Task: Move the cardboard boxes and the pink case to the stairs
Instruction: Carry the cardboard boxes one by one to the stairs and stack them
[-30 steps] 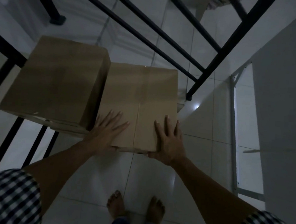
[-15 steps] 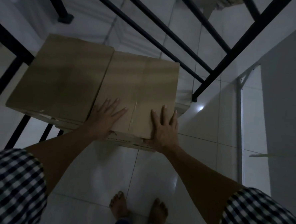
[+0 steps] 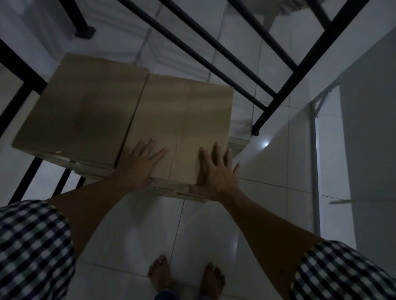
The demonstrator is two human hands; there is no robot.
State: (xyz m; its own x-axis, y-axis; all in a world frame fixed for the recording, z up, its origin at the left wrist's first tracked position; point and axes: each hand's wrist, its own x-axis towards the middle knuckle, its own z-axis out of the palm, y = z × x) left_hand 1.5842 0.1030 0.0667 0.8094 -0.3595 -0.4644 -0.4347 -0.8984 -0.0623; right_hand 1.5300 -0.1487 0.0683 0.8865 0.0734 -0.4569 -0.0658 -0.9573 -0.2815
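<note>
Left hand (image 3: 140, 162) and right hand (image 3: 214, 171) lie flat, fingers spread, on the box (image 3: 185, 112) touching a second box (image 3: 83, 110) — apparently on a step (image 3: 238, 144). Stiff, likely bulky — lift by bottom edges.

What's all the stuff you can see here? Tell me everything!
left cardboard box: one, brown, between the railings, ahead of the feet
right cardboard box: one, brown, right beside the left one
railings: black metal bars, left of the boxes and across the top right
floor: white shiny tiles, under the feet
wall: one, white, right side
sleeves: two, dark-and-white checked, bottom corners
feet: two, bare, bottom middle
left hand: one, flat on top of the right cardboard box, fingers spread
right hand: one, flat on the same box near its right corner, fingers straight
</note>
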